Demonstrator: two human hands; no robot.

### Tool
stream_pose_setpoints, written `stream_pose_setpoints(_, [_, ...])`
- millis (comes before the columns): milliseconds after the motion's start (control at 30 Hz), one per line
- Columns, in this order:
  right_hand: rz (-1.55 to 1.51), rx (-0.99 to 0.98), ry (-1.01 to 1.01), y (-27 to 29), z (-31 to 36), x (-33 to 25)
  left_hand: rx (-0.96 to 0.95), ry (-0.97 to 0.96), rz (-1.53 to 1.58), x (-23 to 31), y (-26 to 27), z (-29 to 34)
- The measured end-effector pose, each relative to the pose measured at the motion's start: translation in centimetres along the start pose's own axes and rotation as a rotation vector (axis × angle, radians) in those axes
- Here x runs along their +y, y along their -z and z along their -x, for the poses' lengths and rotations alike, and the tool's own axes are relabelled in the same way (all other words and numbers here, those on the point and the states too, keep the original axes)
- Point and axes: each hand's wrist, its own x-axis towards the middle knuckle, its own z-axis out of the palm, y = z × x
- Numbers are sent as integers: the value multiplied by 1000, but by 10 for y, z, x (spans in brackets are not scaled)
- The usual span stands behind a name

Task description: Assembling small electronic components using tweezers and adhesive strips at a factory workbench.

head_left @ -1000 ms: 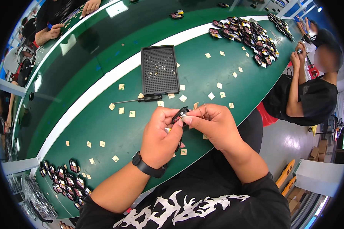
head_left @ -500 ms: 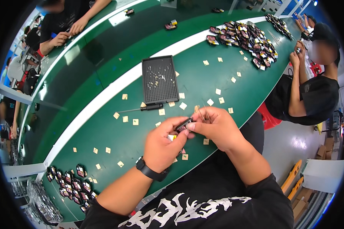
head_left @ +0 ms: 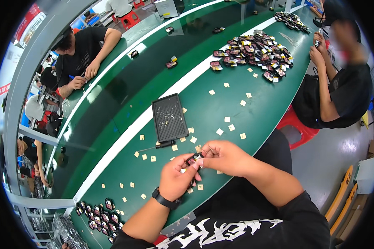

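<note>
My left hand (head_left: 175, 177) is closed around a small black device (head_left: 191, 160) with a pinkish face and a white and yellow label, holding it over the table. My right hand (head_left: 225, 157) meets it from the right, thumb at the device's edge, fingers curled. Thin metal prongs, seemingly tweezers (head_left: 202, 149), show at the right fingers; their tips are hard to make out. Just beyond the hands lies a screwdriver (head_left: 166, 144) with a black handle. It touches the near edge of a black perforated tray (head_left: 183, 132) holding tiny light bits.
Small tan squares (head_left: 219, 131) are scattered over the green table (head_left: 220, 110). A large heap of similar devices (head_left: 253, 54) lies far right, and a smaller group (head_left: 97, 218) near left. One person (head_left: 340, 91) sits at the right, another (head_left: 81, 58) works across the table.
The view has shifted, so the table and hands appear lower. Both hands stay together at the device; the right fingers have closed in and the prongs show less.
</note>
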Motion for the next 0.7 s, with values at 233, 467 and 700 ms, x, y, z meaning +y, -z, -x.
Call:
stream_pose_setpoints(233, [17, 83, -70, 6, -1, 0, -65, -35, -42, -2, 1, -9])
stream_pose_setpoints(467, [108, 119, -30, 1, -2, 6, -143, -97, -48, -9, 10, -5])
stream_pose_setpoints(700, [78, 110, -43, 2, -1, 3, -150, -101, -13, -9, 12, -6])
